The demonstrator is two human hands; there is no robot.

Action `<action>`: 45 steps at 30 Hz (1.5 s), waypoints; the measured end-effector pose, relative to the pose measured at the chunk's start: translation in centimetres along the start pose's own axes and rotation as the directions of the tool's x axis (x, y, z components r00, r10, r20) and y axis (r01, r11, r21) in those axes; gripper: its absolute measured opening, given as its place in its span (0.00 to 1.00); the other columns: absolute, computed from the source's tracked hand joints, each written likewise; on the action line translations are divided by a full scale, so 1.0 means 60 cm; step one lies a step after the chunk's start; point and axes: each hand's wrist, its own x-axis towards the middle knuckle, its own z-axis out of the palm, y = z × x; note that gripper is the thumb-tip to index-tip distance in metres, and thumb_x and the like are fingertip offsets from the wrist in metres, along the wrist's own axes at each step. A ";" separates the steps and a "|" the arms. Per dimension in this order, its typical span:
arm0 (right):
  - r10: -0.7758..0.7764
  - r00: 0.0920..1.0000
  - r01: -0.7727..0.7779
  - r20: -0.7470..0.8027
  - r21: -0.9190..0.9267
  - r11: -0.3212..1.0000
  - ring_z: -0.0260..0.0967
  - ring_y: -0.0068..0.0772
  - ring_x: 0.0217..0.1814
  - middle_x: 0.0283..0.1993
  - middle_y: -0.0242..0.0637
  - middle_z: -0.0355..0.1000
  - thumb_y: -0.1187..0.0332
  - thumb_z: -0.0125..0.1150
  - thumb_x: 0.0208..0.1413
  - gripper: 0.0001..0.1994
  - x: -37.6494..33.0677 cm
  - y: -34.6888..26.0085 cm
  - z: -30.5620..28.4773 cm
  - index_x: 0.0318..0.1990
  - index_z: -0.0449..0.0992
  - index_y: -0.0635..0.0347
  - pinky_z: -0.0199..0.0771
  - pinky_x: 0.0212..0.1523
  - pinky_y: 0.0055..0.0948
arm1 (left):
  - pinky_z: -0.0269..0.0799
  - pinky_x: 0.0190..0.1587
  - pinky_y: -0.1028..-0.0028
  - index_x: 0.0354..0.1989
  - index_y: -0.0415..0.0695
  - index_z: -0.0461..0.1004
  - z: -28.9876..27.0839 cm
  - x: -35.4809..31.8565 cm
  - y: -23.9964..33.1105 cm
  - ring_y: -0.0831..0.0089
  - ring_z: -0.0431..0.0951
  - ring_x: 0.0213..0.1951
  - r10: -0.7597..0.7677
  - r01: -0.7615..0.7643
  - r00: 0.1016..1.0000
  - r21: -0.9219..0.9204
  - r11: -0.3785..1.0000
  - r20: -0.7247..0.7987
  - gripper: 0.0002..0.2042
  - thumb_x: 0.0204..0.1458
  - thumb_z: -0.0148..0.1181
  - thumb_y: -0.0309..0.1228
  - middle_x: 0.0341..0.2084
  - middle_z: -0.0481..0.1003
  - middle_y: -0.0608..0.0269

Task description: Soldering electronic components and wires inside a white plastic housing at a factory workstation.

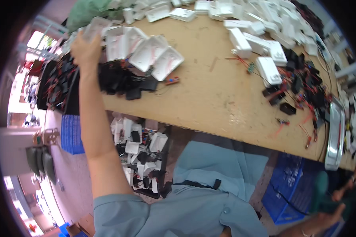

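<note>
My left hand [86, 49] reaches to the far left of the table, its fingers closed on a white plastic housing [98, 24], an open box-shaped shell. Right beside it lie more open white housings [150, 52] with reddish marks inside, leaning against one another. Black parts [116, 79] and a small red-wired piece [172, 80] lie below them. My right hand [326, 219] is low at the right edge, off the table, with a band at its wrist. That area is dim and blurred, so its fingers cannot be made out clearly.
White housings [265, 15] are heaped along the table's far side. Black parts with red wires [306, 81] lie at right, near a metal tray [334, 134]. A bin of parts [144, 154] and blue crates [284, 185] stand below. Another person's hand [350, 185] shows at right.
</note>
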 end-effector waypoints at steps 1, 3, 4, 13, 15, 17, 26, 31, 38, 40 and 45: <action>0.012 0.999 -0.009 -0.040 0.089 0.996 0.60 0.24 0.33 0.52 0.52 0.61 0.66 0.56 0.50 0.29 -0.022 0.035 0.025 0.55 0.53 0.73 0.64 0.30 0.21 | 0.61 0.49 0.56 0.49 0.45 0.67 -0.014 0.005 -0.003 0.44 0.66 0.47 0.035 -0.036 0.999 -0.036 0.999 -0.005 0.30 0.38 0.57 0.49 0.45 0.66 0.41; 0.016 0.994 -0.036 0.111 0.181 0.983 0.60 0.24 0.33 0.53 0.51 0.60 0.66 0.57 0.50 0.29 -0.041 0.092 0.055 0.55 0.54 0.74 0.64 0.29 0.21 | 0.61 0.50 0.63 0.47 0.36 0.68 -0.054 -0.004 -0.015 0.53 0.68 0.48 0.048 -0.044 0.996 0.057 0.997 -0.069 0.27 0.42 0.59 0.44 0.44 0.68 0.41; 0.042 0.993 -0.063 0.106 0.210 0.976 0.60 0.24 0.33 0.53 0.51 0.59 0.67 0.58 0.50 0.29 -0.056 0.112 0.069 0.55 0.54 0.74 0.64 0.29 0.21 | 0.60 0.50 0.61 0.48 0.39 0.68 -0.059 -0.014 -0.004 0.50 0.66 0.47 0.112 -0.102 0.978 0.066 0.993 -0.174 0.28 0.41 0.59 0.46 0.43 0.68 0.42; 0.089 0.996 -0.082 -0.014 0.271 0.959 0.62 0.25 0.31 0.53 0.54 0.59 0.67 0.58 0.49 0.29 -0.110 0.168 0.137 0.54 0.54 0.73 0.65 0.26 0.19 | 0.63 0.48 0.68 0.38 0.42 0.73 -0.026 -0.205 0.377 0.59 0.69 0.45 0.700 -0.595 0.709 -0.604 0.530 -0.085 0.13 0.43 0.51 0.18 0.40 0.72 0.57; 0.102 0.995 -0.095 -0.011 0.270 0.958 0.63 0.25 0.30 0.52 0.54 0.60 0.67 0.59 0.49 0.30 -0.113 0.171 0.141 0.55 0.53 0.72 0.66 0.26 0.19 | 0.61 0.50 0.67 0.39 0.46 0.73 0.039 -0.214 0.423 0.62 0.69 0.46 0.799 -0.690 0.599 -0.535 0.487 -0.046 0.14 0.41 0.52 0.21 0.42 0.71 0.61; 0.107 0.994 -0.096 -0.027 0.270 0.958 0.63 0.25 0.30 0.52 0.54 0.60 0.67 0.59 0.49 0.30 -0.116 0.167 0.148 0.56 0.53 0.71 0.67 0.26 0.19 | 0.59 0.50 0.66 0.40 0.47 0.73 0.063 -0.207 0.439 0.65 0.69 0.46 0.847 -0.759 0.532 -0.446 0.473 -0.007 0.15 0.41 0.53 0.22 0.42 0.71 0.63; 0.139 0.987 -0.117 -0.076 0.240 0.964 0.63 0.26 0.30 0.51 0.56 0.61 0.67 0.60 0.48 0.31 -0.126 0.176 0.121 0.57 0.52 0.69 0.67 0.26 0.19 | 0.60 0.42 0.66 0.28 0.46 0.70 0.036 -0.232 0.396 0.70 0.71 0.38 0.891 -0.768 0.424 -0.457 0.448 0.161 0.07 0.39 0.59 0.29 0.31 0.70 0.66; 0.190 0.978 -0.161 -0.090 0.258 0.953 0.64 0.26 0.30 0.51 0.57 0.61 0.67 0.59 0.48 0.31 -0.127 0.185 0.132 0.57 0.51 0.69 0.67 0.25 0.19 | 0.61 0.32 0.69 0.23 0.43 0.67 -0.027 -0.363 0.419 0.64 0.68 0.28 0.837 -0.673 0.534 -0.660 0.335 -0.119 0.08 0.35 0.59 0.28 0.26 0.68 0.62; 0.153 0.985 -0.128 -0.083 0.248 0.960 0.64 0.27 0.30 0.51 0.58 0.61 0.69 0.58 0.48 0.32 -0.140 0.182 0.138 0.58 0.49 0.69 0.67 0.25 0.20 | 0.61 0.30 0.71 0.26 0.41 0.69 -0.097 -0.442 0.463 0.68 0.67 0.27 0.883 -0.572 0.469 -0.767 0.290 -0.017 0.10 0.33 0.59 0.28 0.27 0.67 0.63; 0.161 0.982 -0.136 -0.096 0.231 0.964 0.64 0.27 0.30 0.50 0.58 0.60 0.69 0.57 0.47 0.32 -0.147 0.179 0.136 0.58 0.49 0.69 0.67 0.25 0.20 | 0.61 0.30 0.71 0.28 0.41 0.70 -0.108 -0.438 0.461 0.69 0.68 0.28 0.893 -0.541 0.450 -0.794 0.275 0.003 0.11 0.32 0.58 0.28 0.28 0.68 0.63; 0.176 0.973 -0.143 -0.151 0.203 0.969 0.64 0.27 0.29 0.50 0.59 0.61 0.68 0.58 0.47 0.33 -0.162 0.174 0.127 0.58 0.49 0.69 0.67 0.24 0.20 | 0.59 0.36 0.71 0.33 0.45 0.72 -0.115 -0.403 0.478 0.71 0.68 0.33 0.888 -0.710 0.416 -0.680 0.183 -0.196 0.12 0.34 0.56 0.29 0.30 0.68 0.65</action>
